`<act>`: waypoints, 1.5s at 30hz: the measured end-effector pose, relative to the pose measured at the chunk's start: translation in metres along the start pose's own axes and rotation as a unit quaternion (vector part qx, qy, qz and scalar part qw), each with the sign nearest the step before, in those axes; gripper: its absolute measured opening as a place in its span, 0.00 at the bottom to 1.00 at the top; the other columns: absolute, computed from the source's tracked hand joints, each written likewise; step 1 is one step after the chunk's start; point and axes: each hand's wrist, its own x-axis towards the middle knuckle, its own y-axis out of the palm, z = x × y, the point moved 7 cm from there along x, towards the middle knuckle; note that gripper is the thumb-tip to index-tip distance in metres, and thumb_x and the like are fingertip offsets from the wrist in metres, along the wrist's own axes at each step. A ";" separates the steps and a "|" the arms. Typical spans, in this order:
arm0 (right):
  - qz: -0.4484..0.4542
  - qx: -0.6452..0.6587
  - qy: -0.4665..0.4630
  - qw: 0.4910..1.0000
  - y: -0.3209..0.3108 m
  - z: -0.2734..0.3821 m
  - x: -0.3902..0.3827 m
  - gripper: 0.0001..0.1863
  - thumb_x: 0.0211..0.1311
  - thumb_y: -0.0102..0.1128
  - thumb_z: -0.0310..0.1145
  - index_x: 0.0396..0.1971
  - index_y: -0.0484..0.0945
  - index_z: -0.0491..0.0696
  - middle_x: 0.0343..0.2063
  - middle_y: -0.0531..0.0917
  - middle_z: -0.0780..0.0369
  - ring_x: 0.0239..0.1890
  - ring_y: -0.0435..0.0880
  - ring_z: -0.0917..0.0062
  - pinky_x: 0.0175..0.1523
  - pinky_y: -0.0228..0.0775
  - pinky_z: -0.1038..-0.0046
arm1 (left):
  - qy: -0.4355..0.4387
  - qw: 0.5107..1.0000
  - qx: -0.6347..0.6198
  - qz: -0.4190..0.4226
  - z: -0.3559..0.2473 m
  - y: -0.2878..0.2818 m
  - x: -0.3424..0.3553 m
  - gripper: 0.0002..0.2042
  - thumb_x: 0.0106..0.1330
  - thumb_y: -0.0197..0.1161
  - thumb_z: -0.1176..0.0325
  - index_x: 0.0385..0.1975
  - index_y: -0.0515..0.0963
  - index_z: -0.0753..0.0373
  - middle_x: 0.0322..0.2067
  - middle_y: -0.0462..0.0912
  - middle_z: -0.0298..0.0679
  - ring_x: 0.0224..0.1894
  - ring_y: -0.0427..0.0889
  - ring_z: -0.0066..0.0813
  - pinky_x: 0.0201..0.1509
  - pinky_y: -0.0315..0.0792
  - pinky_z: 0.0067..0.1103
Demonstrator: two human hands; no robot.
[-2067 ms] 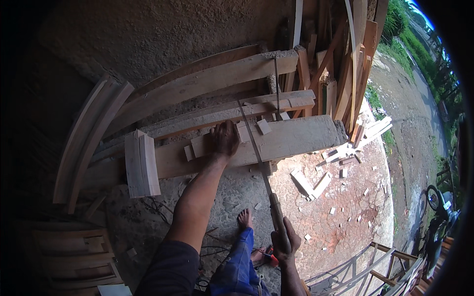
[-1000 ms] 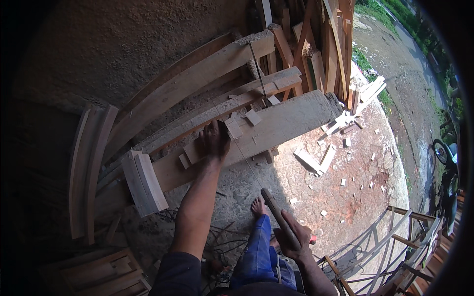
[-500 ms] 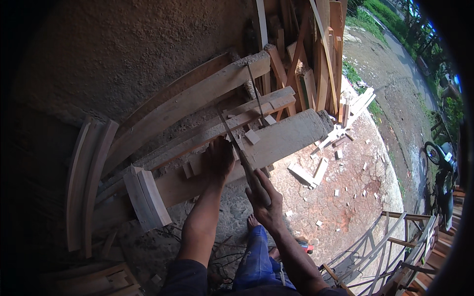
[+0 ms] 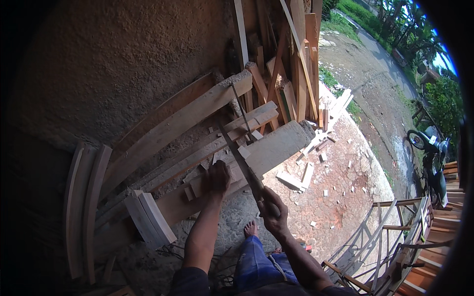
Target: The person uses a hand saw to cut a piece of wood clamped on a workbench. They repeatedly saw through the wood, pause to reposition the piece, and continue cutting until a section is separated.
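Note:
My right hand [image 4: 274,211] is closed round the handle of a handsaw [image 4: 243,165]. The blade slants up and left across a thick wooden plank [image 4: 276,146], its far end reaching over the boards behind. Just left of the blade, my left hand [image 4: 216,178] rests with curled fingers on a light wood piece [image 4: 197,186] lying on the plank. Shadow hides where the fingertips meet the wood. I cannot tell whether the teeth touch any wood. A second thin blade-like strip [image 4: 240,106] leans against the boards beyond.
Curved wooden pieces [image 4: 148,217] sit at the plank's left end, and taller curved boards [image 4: 89,207] stand farther left. Upright planks [image 4: 301,64] lean at the back. Offcuts [image 4: 296,180] litter the floor on the right. A motorbike [image 4: 434,163] stands outside at far right.
The view has shifted, so the bench appears lower and farther left. Relative to the plank, the saw has moved right, leaving a wider space between blade and left hand.

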 end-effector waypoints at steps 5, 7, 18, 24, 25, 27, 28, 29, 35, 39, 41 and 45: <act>-0.048 0.026 -0.081 0.995 -0.035 0.030 -0.005 0.29 0.58 0.68 0.23 0.61 0.72 0.42 0.53 0.82 0.54 0.54 0.83 0.71 0.57 0.73 0.71 | -0.086 0.988 -0.116 -0.045 0.037 -0.031 -0.005 0.16 0.67 0.61 0.60 0.49 0.71 0.61 0.48 0.77 0.48 0.53 0.73 0.52 0.56 0.67 0.42; -0.074 0.016 -0.085 0.994 -0.072 0.041 -0.010 0.27 0.58 0.68 0.24 0.59 0.74 0.41 0.49 0.84 0.54 0.50 0.85 0.72 0.54 0.75 0.72 | -0.003 0.995 -0.093 0.041 0.022 -0.051 -0.016 0.27 0.64 0.64 0.56 0.60 0.67 0.61 0.56 0.73 0.50 0.58 0.71 0.52 0.61 0.64 0.44; -0.207 -0.020 -0.024 0.978 -0.157 0.056 -0.112 0.28 0.60 0.64 0.22 0.62 0.70 0.41 0.33 0.81 0.60 0.27 0.80 0.81 0.28 0.73 0.78 | -0.252 0.965 -0.025 0.074 0.014 -0.036 -0.029 0.49 0.57 0.69 0.49 0.69 0.51 0.75 0.57 0.69 0.57 0.58 0.69 0.55 0.64 0.65 0.41; -0.215 -0.053 -0.048 0.974 -0.180 0.050 -0.126 0.26 0.62 0.61 0.22 0.61 0.69 0.40 0.31 0.81 0.60 0.23 0.78 0.82 0.26 0.70 0.80 | 0.073 0.981 -0.117 0.135 -0.156 0.019 0.018 0.47 0.51 0.70 0.49 0.70 0.57 0.63 0.57 0.70 0.53 0.57 0.71 0.51 0.61 0.66 0.40; -0.219 -0.074 -0.059 0.971 -0.186 0.056 -0.127 0.26 0.63 0.61 0.22 0.61 0.69 0.39 0.31 0.81 0.59 0.23 0.78 0.81 0.26 0.70 0.80 | 0.089 0.975 -0.112 0.170 -0.169 0.025 0.023 0.47 0.50 0.71 0.48 0.69 0.58 0.62 0.57 0.70 0.52 0.57 0.71 0.50 0.61 0.65 0.40; -0.233 -0.125 -0.075 0.962 -0.198 0.068 -0.132 0.25 0.64 0.60 0.24 0.61 0.69 0.38 0.29 0.81 0.58 0.22 0.78 0.79 0.24 0.69 0.79 | 0.118 0.959 -0.097 0.238 -0.189 0.024 0.030 0.46 0.48 0.72 0.48 0.67 0.60 0.60 0.57 0.71 0.52 0.56 0.71 0.48 0.61 0.64 0.39; -0.238 -0.150 -0.085 0.956 -0.202 0.076 -0.133 0.25 0.64 0.60 0.25 0.61 0.68 0.37 0.29 0.81 0.57 0.21 0.79 0.79 0.23 0.68 0.79 | 0.113 0.959 -0.077 0.247 -0.188 0.021 0.037 0.45 0.48 0.72 0.47 0.66 0.61 0.60 0.56 0.71 0.51 0.56 0.72 0.48 0.62 0.63 0.39; -0.241 -0.173 -0.092 0.950 -0.205 0.086 -0.134 0.25 0.65 0.59 0.26 0.61 0.68 0.37 0.28 0.81 0.57 0.21 0.79 0.78 0.22 0.68 0.78 | 0.109 0.958 -0.055 0.258 -0.179 0.019 0.045 0.45 0.47 0.72 0.47 0.65 0.61 0.59 0.56 0.72 0.51 0.56 0.72 0.47 0.62 0.63 0.39; -0.313 -0.078 -0.084 0.943 -0.231 0.079 -0.163 0.27 0.66 0.60 0.27 0.63 0.67 0.38 0.24 0.79 0.58 0.18 0.75 0.79 0.21 0.61 0.80 | 0.154 0.979 0.038 0.126 -0.108 -0.035 0.067 0.41 0.49 0.77 0.53 0.61 0.63 0.60 0.48 0.73 0.46 0.54 0.74 0.46 0.57 0.69 0.37; -0.320 -0.062 -0.058 0.943 -0.235 0.073 -0.164 0.27 0.65 0.60 0.25 0.64 0.66 0.39 0.24 0.79 0.59 0.18 0.75 0.81 0.21 0.61 0.82 | 0.189 0.961 0.037 0.199 -0.089 -0.025 0.042 0.39 0.51 0.77 0.56 0.62 0.64 0.60 0.50 0.71 0.46 0.55 0.74 0.46 0.56 0.73 0.35; -0.322 -0.054 -0.055 0.943 -0.231 0.069 -0.162 0.27 0.64 0.60 0.23 0.63 0.66 0.39 0.25 0.79 0.60 0.19 0.75 0.82 0.21 0.62 0.82 | 0.174 0.959 -0.033 0.222 -0.087 -0.023 0.025 0.40 0.53 0.75 0.53 0.65 0.63 0.58 0.57 0.69 0.47 0.60 0.71 0.48 0.62 0.68 0.41; -0.249 -0.206 -0.005 0.946 -0.201 0.082 -0.140 0.34 0.59 0.62 0.21 0.66 0.64 0.38 0.48 0.82 0.57 0.38 0.82 0.79 0.43 0.76 0.76 | 0.112 0.984 -0.024 0.136 -0.063 -0.022 0.005 0.41 0.56 0.72 0.48 0.68 0.61 0.53 0.64 0.66 0.47 0.65 0.65 0.50 0.68 0.59 0.48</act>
